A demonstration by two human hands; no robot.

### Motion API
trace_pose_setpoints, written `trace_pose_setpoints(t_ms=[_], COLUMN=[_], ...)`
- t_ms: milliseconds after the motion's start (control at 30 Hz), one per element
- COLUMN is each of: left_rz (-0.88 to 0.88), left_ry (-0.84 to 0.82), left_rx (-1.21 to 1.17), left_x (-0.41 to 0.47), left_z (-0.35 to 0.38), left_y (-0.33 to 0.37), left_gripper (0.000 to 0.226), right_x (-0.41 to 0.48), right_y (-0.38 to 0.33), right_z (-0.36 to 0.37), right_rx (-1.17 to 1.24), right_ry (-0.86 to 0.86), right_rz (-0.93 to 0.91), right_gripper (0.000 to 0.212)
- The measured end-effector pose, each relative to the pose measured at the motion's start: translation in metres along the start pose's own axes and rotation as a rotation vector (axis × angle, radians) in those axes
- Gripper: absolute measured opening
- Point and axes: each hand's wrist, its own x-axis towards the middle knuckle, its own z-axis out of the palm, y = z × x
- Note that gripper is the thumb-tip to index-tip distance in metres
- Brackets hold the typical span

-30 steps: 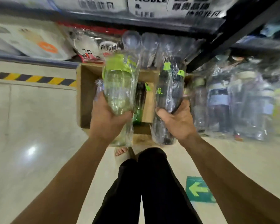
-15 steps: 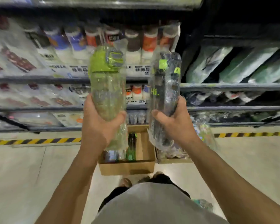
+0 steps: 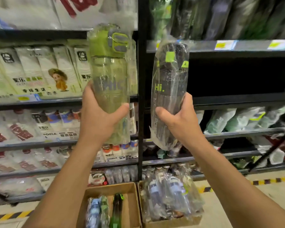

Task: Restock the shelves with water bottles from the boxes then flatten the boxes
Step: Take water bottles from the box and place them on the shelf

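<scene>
With your left hand (image 3: 99,120) clamped on the green bottle (image 3: 109,79) and right hand (image 3: 179,120) on the dark bottle (image 3: 169,89), set both upright deep on the empty shelf (image 3: 240,100).

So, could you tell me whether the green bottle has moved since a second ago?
Yes: the left hand has raised the green bottle from above the cardboard box to the shelves.

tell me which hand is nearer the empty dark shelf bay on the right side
Right. The right hand, holding the dark bottle, is just left of the empty shelf bay; the left hand, with the green bottle, is beyond the upright post.
</scene>
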Motion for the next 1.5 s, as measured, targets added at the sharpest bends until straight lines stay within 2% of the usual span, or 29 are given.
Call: trace_pose_setpoints(t_ms=[67,167,300,400,567,800,933,1067,1200,1400,1500], left_rz=[0.024,0.051,0.088,0.108,0.157,0.223,0.28,0.318,0.325,0.31,0.306], left_ry=[0.008,0.0,-0.01,-0.015,-0.02,-0.058,-0.07,-0.093,-0.069,0.007,0.025], left_rx=[-0.017,-0.058,-0.061,-0.067,-0.106,-0.212,-0.264,-0.284,-0.281,-0.256,-0.223], left_x=[-0.002,-0.003,0.004,0.019,0.054,0.122,0.157,0.189,0.221,0.271,0.293], left_z=[0.024,0.063,0.106,0.133,0.175,0.242,0.276,0.311,0.35,0.406,0.431], left_y=[0.028,0.064,0.102,0.121,0.141,0.151,0.16,0.168,0.178,0.188,0.189], left_gripper=[0.088,0.088,0.09,0.086,0.099,0.093,0.075,0.089,0.089,0.11,0.113], right_x=[0.004,0.014,0.033,0.053,0.095,0.163,0.205,0.242,0.285,0.366,0.405], right_y=[-0.005,-0.007,-0.007,-0.007,-0.006,0.001,0.001,0.008,0.013,0.026,0.032], right_z=[-0.035,-0.084,-0.139,-0.172,-0.206,-0.235,-0.255,-0.277,-0.303,-0.33,-0.336], right_rx=[0.02,-0.007,0.017,0.001,-0.027,-0.076,-0.075,-0.068,-0.061,0.018,0.004], right_ry=[0.013,0.035,0.073,0.112,0.15,0.224,0.291,0.358,0.382,0.319,0.279], right_rz=[-0.025,-0.039,-0.095,-0.112,-0.112,-0.164,-0.215,-0.238,-0.263,-0.31,-0.366], right_gripper=[0.048,0.056,0.046,0.048,0.064,0.072,0.075,0.077,0.072,0.062,0.057])
